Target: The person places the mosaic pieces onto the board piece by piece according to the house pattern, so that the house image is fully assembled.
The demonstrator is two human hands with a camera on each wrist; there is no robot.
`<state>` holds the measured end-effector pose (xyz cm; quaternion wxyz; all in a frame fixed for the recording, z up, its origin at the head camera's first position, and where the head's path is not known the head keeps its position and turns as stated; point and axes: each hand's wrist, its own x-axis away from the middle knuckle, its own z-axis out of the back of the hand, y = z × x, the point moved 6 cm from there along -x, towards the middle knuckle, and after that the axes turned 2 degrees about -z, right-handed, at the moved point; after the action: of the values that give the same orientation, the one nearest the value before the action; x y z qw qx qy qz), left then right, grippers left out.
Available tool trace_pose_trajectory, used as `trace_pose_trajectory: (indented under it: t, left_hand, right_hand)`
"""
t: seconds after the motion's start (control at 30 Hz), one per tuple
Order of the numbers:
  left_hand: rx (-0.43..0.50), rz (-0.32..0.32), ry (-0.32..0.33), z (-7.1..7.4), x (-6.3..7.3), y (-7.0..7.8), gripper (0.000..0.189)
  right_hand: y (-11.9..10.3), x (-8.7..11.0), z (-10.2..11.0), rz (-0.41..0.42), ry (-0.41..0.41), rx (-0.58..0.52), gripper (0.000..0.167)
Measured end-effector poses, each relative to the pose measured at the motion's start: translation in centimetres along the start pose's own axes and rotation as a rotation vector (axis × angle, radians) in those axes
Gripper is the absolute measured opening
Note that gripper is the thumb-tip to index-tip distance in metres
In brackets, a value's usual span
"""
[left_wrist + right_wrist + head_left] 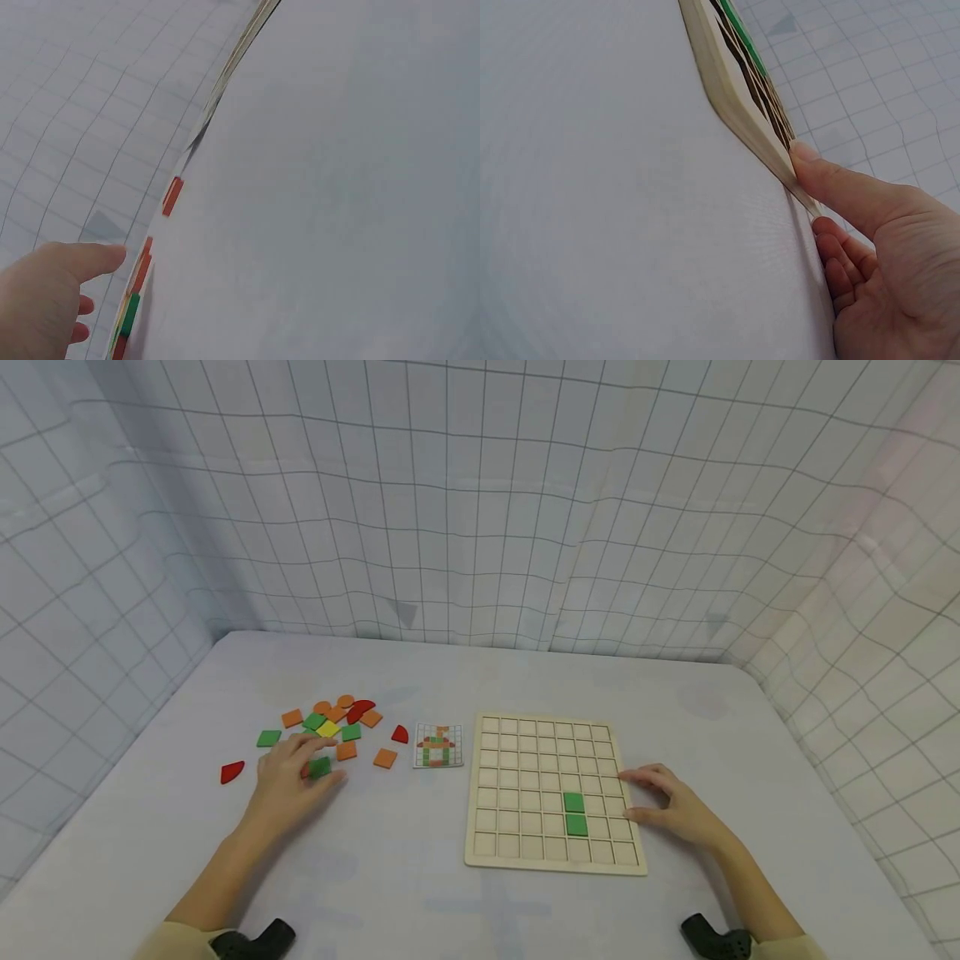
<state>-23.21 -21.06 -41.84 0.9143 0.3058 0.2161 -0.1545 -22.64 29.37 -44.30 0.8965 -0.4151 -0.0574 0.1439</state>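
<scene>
My left hand [288, 777] is over the near side of a heap of coloured tiles, its thumb and fingers spread apart. Between them lies a green square tile [320, 767], with a bit of red beside it; I see no grip on either. A wooden grid board [517, 843] lies to the right. Two green squares, one upper [573, 802] and one lower [576, 825], sit in neighbouring cells of one column. My right hand [682, 810] touches the board's right edge, thumb [829, 172] and fingertips resting along the rim.
A small pattern card [438, 746] lies left of the board. Around the left hand are orange squares [385, 758], orange discs [345, 701], a yellow square [327, 730] and red curved pieces [232, 772]. A grid-patterned curtain [495, 527] surrounds the white table [360, 893].
</scene>
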Motion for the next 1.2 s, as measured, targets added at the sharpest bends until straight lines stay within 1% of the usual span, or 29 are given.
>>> trace_pose_trajectory:
  t: [0.1, 0.2, 0.33, 0.5, 0.67, 0.83, 1.2]
  left_hand:
    - [-0.024, 0.006, -0.006, 0.5, 0.4, -1.1, 0.04]
    - [-0.047, -0.008, -0.016, 0.7, 0.6, -1.9, 0.039]
    - [-0.057, -0.037, -0.021, 0.7, 0.8, -2.4, 0.037]
    - [-0.063, -0.053, -0.019, 0.7, 0.9, -2.8, 0.034]
    - [-0.04, -0.059, -0.012, 0.6, 1.0, -3.0, 0.029]
    - [-0.037, -0.053, -0.007, 0.7, 1.1, -3.2, 0.027]
    - [-0.02, -0.062, -0.007, 0.6, 1.0, -2.7, 0.029]
  right_hand:
    - [0.1, 0.0, 0.0, -0.005, -0.001, 0.002, 0.051]
    - [0.2, 0.0, 0.0, -0.006, -0.004, 0.002, 0.052]
    - [0.2, 0.1, 0.0, -0.013, -0.008, 0.005, 0.052]
    - [0.2, 0.0, 0.0, -0.01, -0.006, -0.006, 0.052]
    - [0.2, 0.0, 0.0, -0.014, -0.004, 0.002, 0.052]
    - [0.6, -0.2, -0.1, -0.031, -0.002, 0.011, 0.053]
    - [0.5, -0.1, -0.1, -0.021, -0.003, -0.014, 0.052]
